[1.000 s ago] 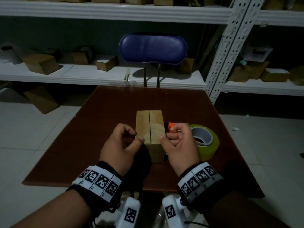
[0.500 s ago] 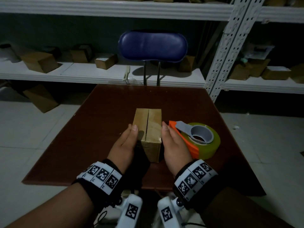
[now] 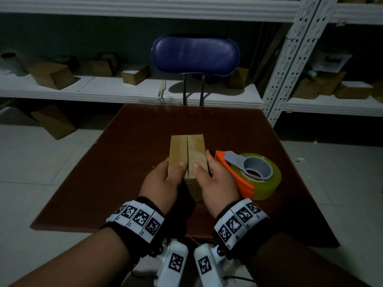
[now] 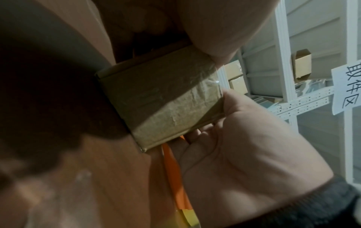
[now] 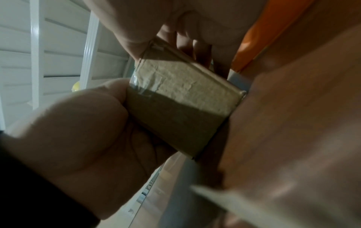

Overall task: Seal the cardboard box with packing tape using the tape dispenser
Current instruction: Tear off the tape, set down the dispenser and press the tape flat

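Both thumbs have moved onto the top flaps of the cardboard box [image 3: 187,156] on the table [image 3: 128,162], left hand [image 3: 163,183] and right hand [image 3: 217,183] gripping its sides, tape dispenser [image 3: 248,175] unmoved just right.

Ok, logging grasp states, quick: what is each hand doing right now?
Left hand: grips the cardboard box, thumb on top.
Right hand: grips the same box, thumb on top.
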